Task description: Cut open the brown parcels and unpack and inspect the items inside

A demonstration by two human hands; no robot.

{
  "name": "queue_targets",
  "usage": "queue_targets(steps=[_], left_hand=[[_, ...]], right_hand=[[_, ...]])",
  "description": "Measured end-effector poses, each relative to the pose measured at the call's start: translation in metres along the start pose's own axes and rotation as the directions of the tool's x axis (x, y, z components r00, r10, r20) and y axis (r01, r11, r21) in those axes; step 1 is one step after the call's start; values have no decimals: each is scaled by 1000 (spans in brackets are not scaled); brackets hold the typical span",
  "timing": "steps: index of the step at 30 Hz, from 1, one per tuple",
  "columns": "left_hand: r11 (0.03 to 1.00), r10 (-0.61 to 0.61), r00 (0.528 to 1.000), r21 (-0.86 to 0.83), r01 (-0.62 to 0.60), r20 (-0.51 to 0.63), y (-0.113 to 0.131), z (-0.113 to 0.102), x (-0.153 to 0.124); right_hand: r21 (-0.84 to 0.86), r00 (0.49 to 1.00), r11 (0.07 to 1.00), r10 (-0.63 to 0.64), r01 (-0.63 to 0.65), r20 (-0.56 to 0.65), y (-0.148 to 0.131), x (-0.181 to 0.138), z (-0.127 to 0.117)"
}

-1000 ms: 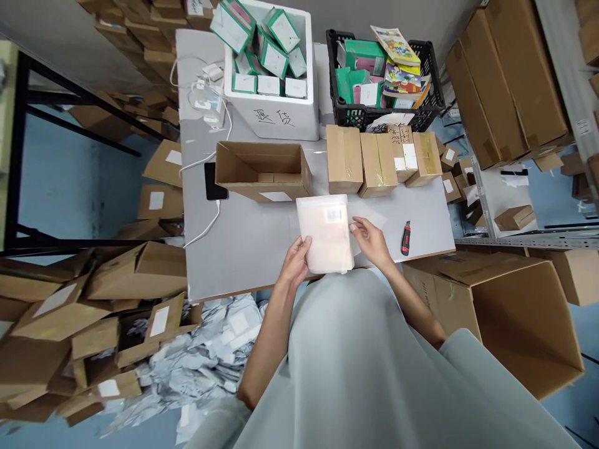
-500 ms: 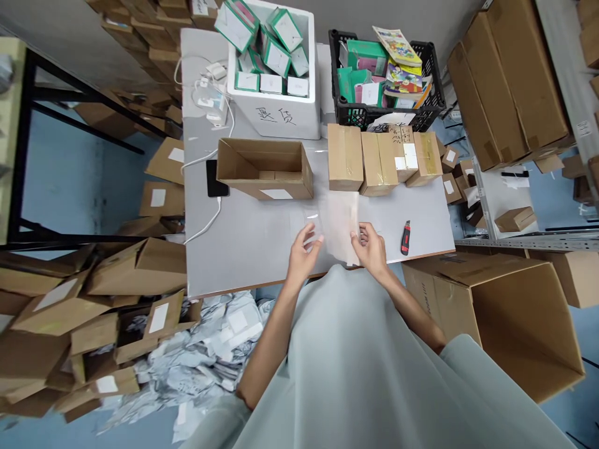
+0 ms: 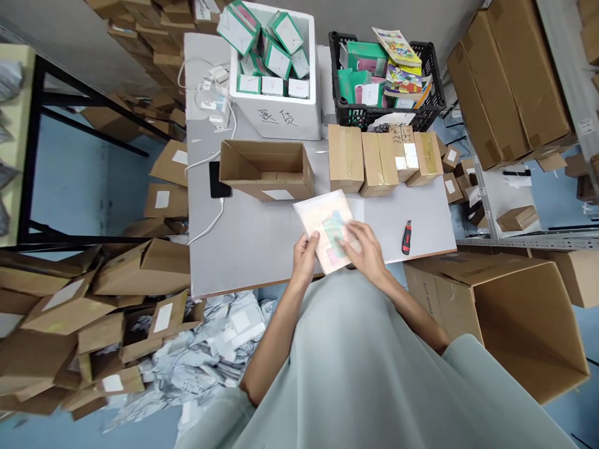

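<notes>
Held tilted above the front edge of the table is a thin, pale booklet (image 3: 326,218) with a green and pink pattern, seemingly in a clear plastic sleeve. My left hand (image 3: 304,259) pinches its lower left edge, thumb on top. Over its right side lies my right hand (image 3: 367,252), fingers apart and slightly blurred, touching the surface. Just behind the booklet stands an open cardboard box (image 3: 285,187) with a white label. To the right of my right hand a red and black box cutter (image 3: 406,238) rests on the table (image 3: 248,249).
Several taped cartons (image 3: 346,159) stand in a row behind my hands. At the back are a white foam box (image 3: 276,118) of green packets and a black crate (image 3: 344,115) with books. A phone (image 3: 219,181) lies left; a large open carton (image 3: 440,296) stands right.
The pale sheet-like item lying flat between my hands is now lifted and turned, its coloured pattern facing up. My left hand has closed on its edge; my right has moved over it.
</notes>
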State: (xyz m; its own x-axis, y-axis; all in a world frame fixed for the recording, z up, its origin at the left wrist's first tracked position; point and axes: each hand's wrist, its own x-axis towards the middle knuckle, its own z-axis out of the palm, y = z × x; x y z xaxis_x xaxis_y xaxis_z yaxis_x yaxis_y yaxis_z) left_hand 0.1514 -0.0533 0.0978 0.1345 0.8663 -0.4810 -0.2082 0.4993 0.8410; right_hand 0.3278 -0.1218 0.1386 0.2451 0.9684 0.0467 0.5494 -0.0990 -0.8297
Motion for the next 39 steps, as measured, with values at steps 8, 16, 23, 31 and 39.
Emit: queue_targets(steps=[8,16,23,31,39], left_hand=[[997,-51,990,65,43,131,11,-30,13],[960,96,992,255,-114,84,1,-11,11],[992,17,1000,123,-18,6,-1,17,-3],[996,-83,995,26,85,-55,19,-7,12],[982,-186,978,2,187,94,31,-20,14]], right_hand=[[463,939,823,233,-329,253,24,14,1],[47,982,981,189,-189,17,-1,6,8],[-252,968,965,-3,68,251,-17,-7,31],[115,978,972,208,-205,-17,21,20,10],[580,849,622,346,-527,401,18,27,-3]])
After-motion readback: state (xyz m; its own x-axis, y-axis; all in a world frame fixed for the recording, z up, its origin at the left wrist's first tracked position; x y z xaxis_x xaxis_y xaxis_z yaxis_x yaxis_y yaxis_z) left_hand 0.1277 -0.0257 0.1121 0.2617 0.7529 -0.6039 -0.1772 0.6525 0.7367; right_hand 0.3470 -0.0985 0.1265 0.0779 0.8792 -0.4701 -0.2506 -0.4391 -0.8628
